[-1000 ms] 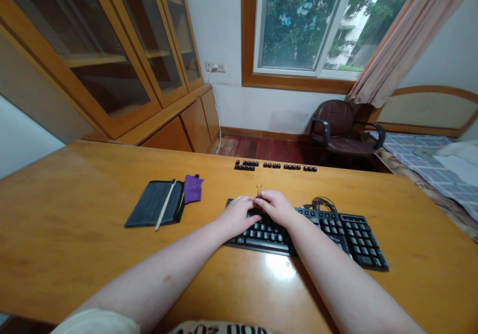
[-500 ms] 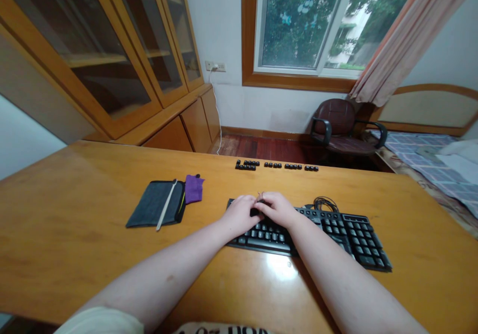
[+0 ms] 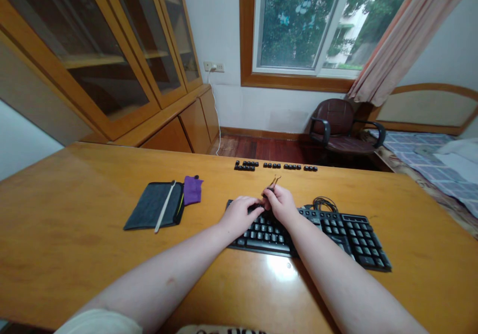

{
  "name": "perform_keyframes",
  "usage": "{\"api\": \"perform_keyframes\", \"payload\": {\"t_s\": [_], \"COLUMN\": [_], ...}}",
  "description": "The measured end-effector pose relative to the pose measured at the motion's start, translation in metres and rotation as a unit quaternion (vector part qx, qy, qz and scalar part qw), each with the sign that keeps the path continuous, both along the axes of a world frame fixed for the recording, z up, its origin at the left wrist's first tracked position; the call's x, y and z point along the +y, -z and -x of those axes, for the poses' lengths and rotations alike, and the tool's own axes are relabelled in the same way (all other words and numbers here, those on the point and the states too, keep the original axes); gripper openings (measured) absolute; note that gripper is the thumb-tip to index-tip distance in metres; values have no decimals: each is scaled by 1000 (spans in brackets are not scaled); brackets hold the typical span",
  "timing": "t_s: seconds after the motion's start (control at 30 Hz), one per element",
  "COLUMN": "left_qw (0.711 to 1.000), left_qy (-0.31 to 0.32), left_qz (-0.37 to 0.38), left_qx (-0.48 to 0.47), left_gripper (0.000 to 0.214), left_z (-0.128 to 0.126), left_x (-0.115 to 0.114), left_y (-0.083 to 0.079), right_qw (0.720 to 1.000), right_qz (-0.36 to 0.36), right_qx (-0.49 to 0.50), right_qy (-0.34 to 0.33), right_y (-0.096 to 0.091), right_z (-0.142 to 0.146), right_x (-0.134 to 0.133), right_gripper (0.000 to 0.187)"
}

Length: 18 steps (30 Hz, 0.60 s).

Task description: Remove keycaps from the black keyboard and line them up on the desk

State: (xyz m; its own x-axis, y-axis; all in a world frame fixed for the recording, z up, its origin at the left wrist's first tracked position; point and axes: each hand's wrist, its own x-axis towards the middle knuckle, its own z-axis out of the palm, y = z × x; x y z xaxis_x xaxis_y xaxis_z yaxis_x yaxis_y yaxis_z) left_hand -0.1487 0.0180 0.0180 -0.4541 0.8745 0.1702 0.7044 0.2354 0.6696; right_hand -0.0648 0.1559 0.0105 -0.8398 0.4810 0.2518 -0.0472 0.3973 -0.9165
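We are working at a black computer keyboard (image 3: 330,227) on a wooden desk (image 3: 93,189), our right hand (image 3: 283,205) pinching a wire keycap puller (image 3: 270,189) above the keys, prongs pointing away. Our left hand (image 3: 239,215) is curling over the keyboard's upper-left part; we cannot tell whether its fingers are gripping anything. Loose black keycaps (image 3: 275,166) are lining the far edge.

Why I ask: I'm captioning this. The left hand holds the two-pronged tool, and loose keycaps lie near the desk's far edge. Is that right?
One slip: in the head view, the two-pronged tool is in the right hand. The loose keycaps do lie near the far edge of the desk.
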Motion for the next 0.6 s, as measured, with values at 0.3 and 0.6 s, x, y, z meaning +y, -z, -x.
{"api": "perform_keyframes", "payload": {"t_s": [0.3,0.6], "left_qw": [998,998], "left_qy": [-56,-43], "left_qz": [-41,-52], "left_qx": [-6,-13], "left_gripper": [26,26], "left_z": [2,4], "left_x": [-2,-3], "left_y": [10,13], "right_qw": [998,1000], "right_qz": [35,5], "right_qx": [38,6], "right_qy": [27,-31], "right_y": [7,3], "right_z": [2,2], "right_x": [4,4], "right_gripper": [31,32]}}
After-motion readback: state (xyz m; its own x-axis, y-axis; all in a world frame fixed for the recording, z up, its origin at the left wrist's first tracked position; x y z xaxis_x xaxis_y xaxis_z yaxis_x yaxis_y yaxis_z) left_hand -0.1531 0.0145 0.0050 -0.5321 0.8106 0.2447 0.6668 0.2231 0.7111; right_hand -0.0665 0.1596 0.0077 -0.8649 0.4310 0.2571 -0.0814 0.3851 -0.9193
